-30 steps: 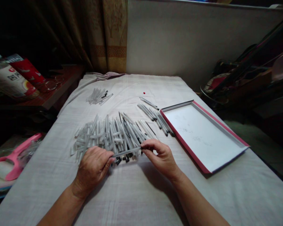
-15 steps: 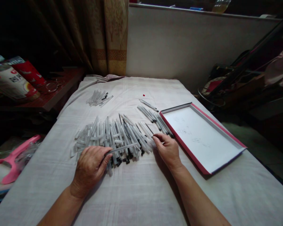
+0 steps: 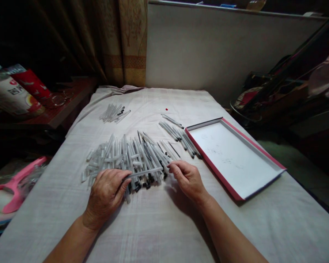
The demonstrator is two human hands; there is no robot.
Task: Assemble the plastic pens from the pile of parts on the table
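My left hand (image 3: 105, 193) is closed around one end of a clear plastic pen barrel (image 3: 145, 172), which points right, across the front of a big heap of similar pen barrels (image 3: 120, 151). Just past the barrel's free end is my right hand (image 3: 186, 179), thumb and forefinger pinched together. Whatever lies between those fingertips is too small to make out. Black end pieces (image 3: 138, 188) show along the heap's near edge. Thin dark refills (image 3: 174, 149) lie among the barrels, one of them beyond my right hand.
A shallow red-edged box lid (image 3: 212, 166) with a white inside lies at right. Beside it rests a row of black-ended pens (image 3: 178, 133). A smaller pile of barrels (image 3: 112, 113) and a tiny red piece (image 3: 166, 109) are farther back. Pink-handled scissors (image 3: 13, 186) sit off the table's left side.
My right hand has moved left and slightly nearer, away from the loose refill, up to the free end of the barrel. My left hand holds the barrel almost still.
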